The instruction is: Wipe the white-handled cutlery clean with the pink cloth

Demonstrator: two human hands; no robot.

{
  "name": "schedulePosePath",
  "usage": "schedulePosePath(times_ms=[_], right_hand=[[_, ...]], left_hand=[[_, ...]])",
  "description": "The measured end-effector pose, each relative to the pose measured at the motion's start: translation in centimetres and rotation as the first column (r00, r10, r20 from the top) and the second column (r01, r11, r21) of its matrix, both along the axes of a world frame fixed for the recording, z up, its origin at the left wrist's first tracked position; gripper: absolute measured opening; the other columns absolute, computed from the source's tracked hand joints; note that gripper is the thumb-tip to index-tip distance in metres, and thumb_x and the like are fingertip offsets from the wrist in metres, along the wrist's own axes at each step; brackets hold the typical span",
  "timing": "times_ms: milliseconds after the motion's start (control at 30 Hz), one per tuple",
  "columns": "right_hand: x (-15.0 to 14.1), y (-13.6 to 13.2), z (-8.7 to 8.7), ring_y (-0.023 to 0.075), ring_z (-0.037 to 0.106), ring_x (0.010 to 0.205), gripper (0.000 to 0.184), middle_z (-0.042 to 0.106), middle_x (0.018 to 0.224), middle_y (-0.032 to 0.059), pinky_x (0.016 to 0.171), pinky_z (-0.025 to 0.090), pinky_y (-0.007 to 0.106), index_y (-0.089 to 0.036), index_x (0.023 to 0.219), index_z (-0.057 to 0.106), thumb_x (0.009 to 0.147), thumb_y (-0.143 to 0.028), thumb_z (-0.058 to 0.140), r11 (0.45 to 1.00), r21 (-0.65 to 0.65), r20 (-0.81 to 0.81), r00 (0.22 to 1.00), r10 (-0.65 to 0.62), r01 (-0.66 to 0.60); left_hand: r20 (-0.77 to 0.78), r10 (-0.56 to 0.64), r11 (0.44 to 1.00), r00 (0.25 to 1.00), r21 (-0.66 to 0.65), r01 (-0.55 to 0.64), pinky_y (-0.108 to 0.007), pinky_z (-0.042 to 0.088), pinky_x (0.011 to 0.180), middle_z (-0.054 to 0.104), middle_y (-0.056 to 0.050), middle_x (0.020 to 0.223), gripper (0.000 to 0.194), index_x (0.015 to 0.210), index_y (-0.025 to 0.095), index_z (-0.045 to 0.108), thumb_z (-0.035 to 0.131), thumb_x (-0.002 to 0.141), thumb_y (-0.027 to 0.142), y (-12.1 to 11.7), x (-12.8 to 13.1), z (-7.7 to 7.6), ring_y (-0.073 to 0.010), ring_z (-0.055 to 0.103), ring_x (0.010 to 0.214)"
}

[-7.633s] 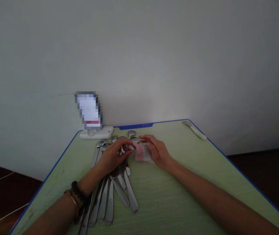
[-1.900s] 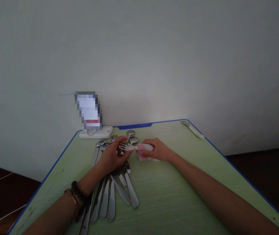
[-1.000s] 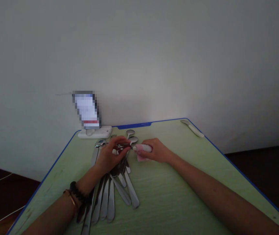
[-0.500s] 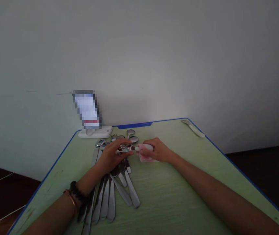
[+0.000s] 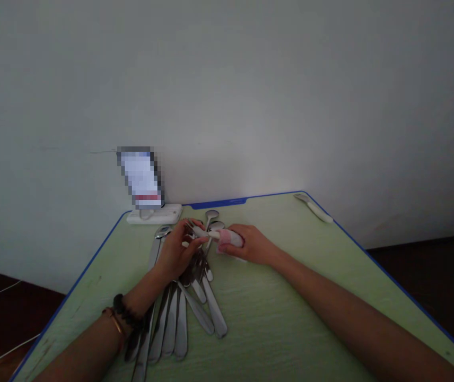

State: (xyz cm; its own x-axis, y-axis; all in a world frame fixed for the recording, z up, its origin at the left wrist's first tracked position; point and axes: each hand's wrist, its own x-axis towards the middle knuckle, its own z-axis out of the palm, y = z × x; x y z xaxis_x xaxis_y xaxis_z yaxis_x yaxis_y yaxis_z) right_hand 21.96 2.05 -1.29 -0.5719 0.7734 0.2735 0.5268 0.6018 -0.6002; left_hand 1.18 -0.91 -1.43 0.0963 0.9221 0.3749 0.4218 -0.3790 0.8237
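A fork (image 5: 198,231) with a pale handle is held level between my two hands, tines pointing left. My right hand (image 5: 254,244) is closed round its handle through a pink and white cloth (image 5: 224,237). The thumb and fingers of my left hand (image 5: 180,249) pinch about the fork's metal head, partly hiding it. Below and beside my left hand lies a fanned pile of metal cutlery (image 5: 181,323), mostly handles toward me. Two spoons (image 5: 212,214) lie just beyond the fork, bowls facing away from me.
A phone (image 5: 141,178), its screen blurred, leans on a white stand (image 5: 155,214) at the back left. Another utensil with a white handle (image 5: 319,212) lies by the right edge. The green tabletop (image 5: 274,329) has a blue rim and stands against a grey wall (image 5: 251,95).
The cloth, spread loosely under my right hand at first, is now wrapped round the handle. The fork has turned over repeatedly and its tines now tilt up, away from me. The pile is unchanged.
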Motion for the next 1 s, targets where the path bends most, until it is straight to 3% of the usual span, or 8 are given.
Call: schedulePosePath(times_ms=[333,600,800,1000], right_hand=[[0.0,0.1,-0.3,0.0150,0.055,0.071,0.037,0.064,0.083,0.0054,0.066,0.038,0.026,-0.016,0.092,0.060,0.074,-0.048,0.060,1.000,0.000,-0.020,1.000,0.000,0.000],[0.1,0.2,-0.5,0.0155,0.056,0.072,0.040,0.064,0.085,0.0062,0.066,0.039,0.026,-0.016,0.095,0.059,0.074,-0.049,0.059,1.000,0.007,-0.006,1.000,-0.001,0.001],[0.1,0.2,-0.5,0.0156,0.056,0.072,0.038,0.064,0.085,0.0062,0.066,0.039,0.026,-0.016,0.094,0.059,0.074,-0.048,0.059,1.000,0.013,0.004,1.000,-0.004,0.004],[0.1,0.2,-0.4,0.0150,0.056,0.070,0.038,0.064,0.084,0.0055,0.065,0.039,0.026,-0.016,0.095,0.059,0.074,-0.047,0.060,1.000,0.013,0.001,1.000,-0.001,0.001]], left_hand=[[0.020,0.003,0.999,1.000,0.047,-0.004,-0.022,0.049,0.053,0.059,-0.002,0.088,0.030,0.106,0.020,0.043,0.052,0.082,0.035,0.0,-0.2,-0.2,-0.0100,0.056,0.058],[0.116,-0.073,0.996,0.991,0.055,0.067,-0.022,0.047,0.048,0.056,-0.004,0.088,0.021,0.099,0.019,0.042,0.043,0.087,0.038,0.5,-0.4,-1.2,-0.0119,0.058,0.064],[-0.019,-0.071,0.996,0.997,0.049,0.072,-0.023,0.048,0.053,0.055,-0.004,0.090,0.023,0.101,0.019,0.043,0.040,0.089,0.038,0.3,-0.3,-0.5,-0.0114,0.056,0.064],[-0.231,-0.045,0.996,0.972,0.065,0.062,-0.027,0.049,0.059,0.058,-0.005,0.091,0.025,0.096,0.019,0.050,0.053,0.081,0.038,0.6,-0.4,-0.6,-0.0157,0.058,0.071]])
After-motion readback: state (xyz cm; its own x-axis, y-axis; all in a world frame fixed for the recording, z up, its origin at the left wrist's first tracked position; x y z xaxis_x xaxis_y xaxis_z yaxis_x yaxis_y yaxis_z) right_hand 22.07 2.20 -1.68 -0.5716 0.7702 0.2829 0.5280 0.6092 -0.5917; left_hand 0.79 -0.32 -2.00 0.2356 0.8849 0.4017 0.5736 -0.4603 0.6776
